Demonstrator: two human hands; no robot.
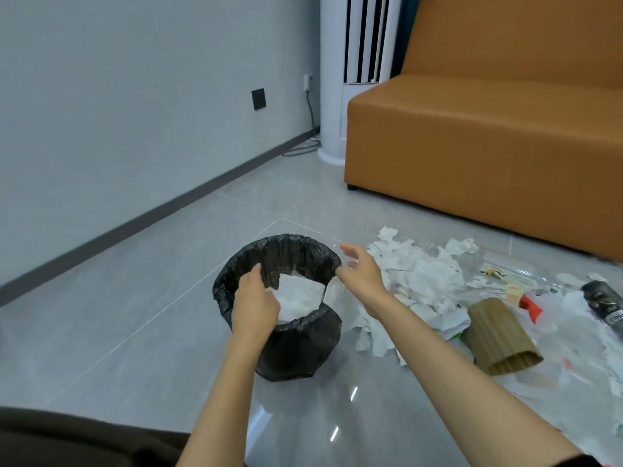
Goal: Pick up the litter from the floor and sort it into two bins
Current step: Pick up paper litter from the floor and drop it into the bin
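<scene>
Packing tissue into the only bin in view

Reaching the left hand (254, 298) into the black-lined bin (286, 242), fingers bending onto the tissue wad (300, 298) inside, probably making room; gripping or just pressing, impossible to tell. Holding the right hand (362, 274) spread and empty at the rim, likely steadying. Waiting on the floor (135, 315): one tissue heap (424, 278), one cardboard sleeve (502, 335), one dark can (603, 305).

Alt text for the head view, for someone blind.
Left hand reaches into a black-lined bin of white tissue; right hand is at its rim, fingers spread. A litter pile lies on the floor to the right, before an orange sofa.
</scene>
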